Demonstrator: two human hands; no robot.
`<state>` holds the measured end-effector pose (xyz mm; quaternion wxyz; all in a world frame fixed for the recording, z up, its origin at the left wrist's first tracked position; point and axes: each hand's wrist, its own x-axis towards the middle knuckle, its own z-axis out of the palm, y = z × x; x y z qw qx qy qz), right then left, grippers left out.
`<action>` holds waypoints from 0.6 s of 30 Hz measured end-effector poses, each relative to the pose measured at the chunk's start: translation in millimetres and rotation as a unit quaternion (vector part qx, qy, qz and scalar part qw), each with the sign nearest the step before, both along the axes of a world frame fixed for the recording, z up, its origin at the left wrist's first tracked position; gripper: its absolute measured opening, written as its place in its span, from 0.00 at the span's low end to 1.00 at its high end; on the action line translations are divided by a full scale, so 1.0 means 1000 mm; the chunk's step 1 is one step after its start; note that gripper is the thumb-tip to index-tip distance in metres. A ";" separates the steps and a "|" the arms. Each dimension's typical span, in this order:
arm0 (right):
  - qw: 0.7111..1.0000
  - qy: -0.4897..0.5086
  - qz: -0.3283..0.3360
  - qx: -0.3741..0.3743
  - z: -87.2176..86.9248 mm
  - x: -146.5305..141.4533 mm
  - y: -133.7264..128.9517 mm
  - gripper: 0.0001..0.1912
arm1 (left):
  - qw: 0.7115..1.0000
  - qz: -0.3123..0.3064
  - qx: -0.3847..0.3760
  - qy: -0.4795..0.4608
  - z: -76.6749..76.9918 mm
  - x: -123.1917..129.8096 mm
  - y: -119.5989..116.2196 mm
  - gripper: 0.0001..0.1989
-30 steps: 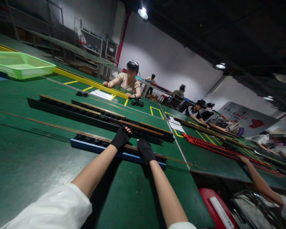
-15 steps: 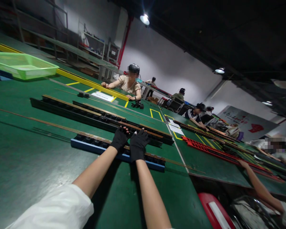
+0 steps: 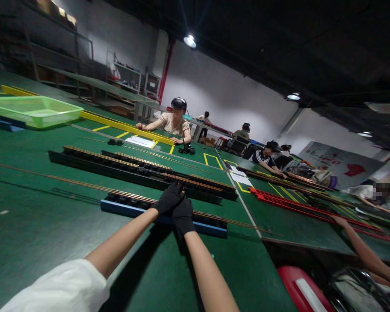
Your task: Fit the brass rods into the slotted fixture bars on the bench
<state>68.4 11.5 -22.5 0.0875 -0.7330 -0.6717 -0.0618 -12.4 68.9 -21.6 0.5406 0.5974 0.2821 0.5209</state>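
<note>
My left hand [image 3: 169,199] and my right hand [image 3: 183,213], both in black gloves with bare fingertips, meet above the middle of a blue rail [image 3: 126,209]. Their fingers are bent and pressed together; what they hold, if anything, is hidden. Black blocks sit along the blue rail, and thin copper-coloured rods [image 3: 84,183] run over them and stick out past both ends. Just beyond my hands lie long black rails [image 3: 94,167] with similar rods on top.
A light green basket [image 3: 52,113] stands at the far left of the green table [image 3: 29,229]. Across it, a person [image 3: 175,123] touches a yellow rail [image 3: 126,130]. Red rails [image 3: 289,203] lie to the right, beside another person's arm [image 3: 360,247].
My hands have come together, the left one moving over toward the right, and their fingers have closed up. The view has shifted slightly.
</note>
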 end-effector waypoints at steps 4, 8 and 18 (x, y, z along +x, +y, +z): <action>0.999 -0.003 0.043 -0.001 -0.001 0.011 -0.008 0.19 | 0.946 0.007 0.169 0.276 0.003 -0.038 -0.010 0.15; 0.999 0.001 0.045 0.002 0.001 0.039 -0.026 0.22 | 0.743 0.060 0.314 0.588 0.005 -0.094 -0.010 0.22; 0.989 0.018 0.142 0.042 0.002 0.107 -0.071 0.50 | 0.680 0.039 0.380 0.626 -0.004 -0.163 -0.024 0.47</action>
